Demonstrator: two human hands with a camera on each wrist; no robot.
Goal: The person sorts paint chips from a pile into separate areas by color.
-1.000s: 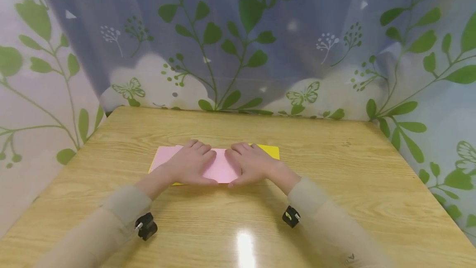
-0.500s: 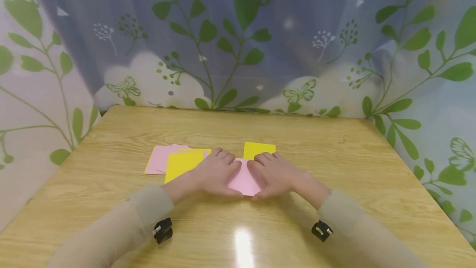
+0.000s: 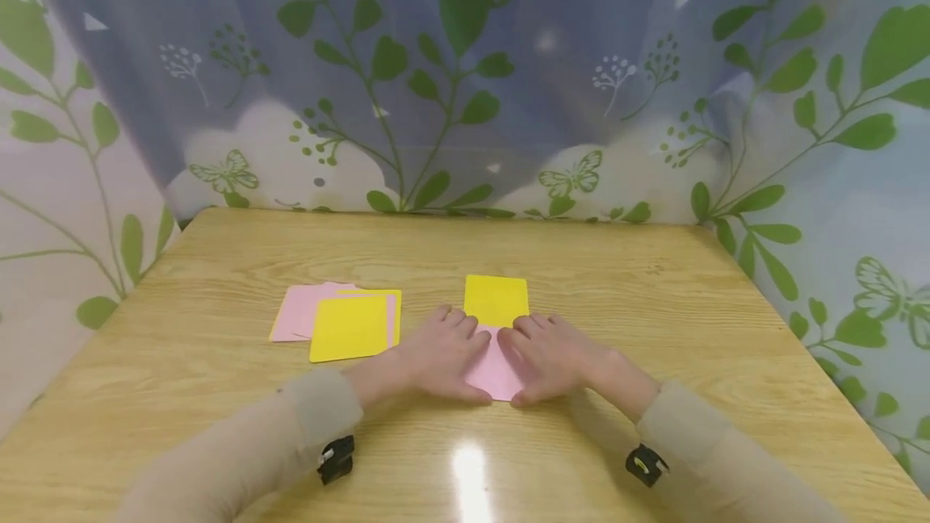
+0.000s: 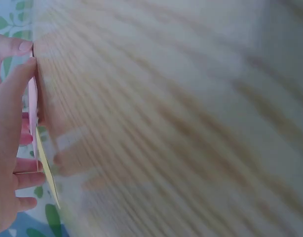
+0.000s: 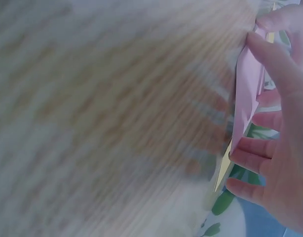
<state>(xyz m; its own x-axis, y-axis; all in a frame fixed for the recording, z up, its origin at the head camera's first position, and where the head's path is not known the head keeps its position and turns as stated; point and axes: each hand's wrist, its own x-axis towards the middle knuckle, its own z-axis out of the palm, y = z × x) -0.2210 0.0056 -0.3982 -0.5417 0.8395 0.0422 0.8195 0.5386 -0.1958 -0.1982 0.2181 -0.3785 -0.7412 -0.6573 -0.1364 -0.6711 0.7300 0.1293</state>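
A pink square card (image 3: 497,370) lies between my two hands in the head view, low over the table. My left hand (image 3: 449,353) holds its left side, thumb at the near edge and fingers at the far edge. On the right side my right hand (image 3: 555,357) grips it the same way. The right wrist view shows the pink card (image 5: 247,84) slightly bowed between thumb and fingers. Just beyond the fingertips lies a yellow card (image 3: 496,299), its near edge overlapped by the pink one and the hands.
Left of the hands, a loose overlapping group holds a yellow card (image 3: 350,329) on top and pink cards (image 3: 296,311) beneath. All sit on a wood-grain table (image 3: 617,281). A leaf-patterned curtain (image 3: 479,103) stands behind its far edge.
Both hands have moved right and nearer with the pink card, away from the overlapping cards at left. That group and the yellow card beyond the hands have come into fuller view.
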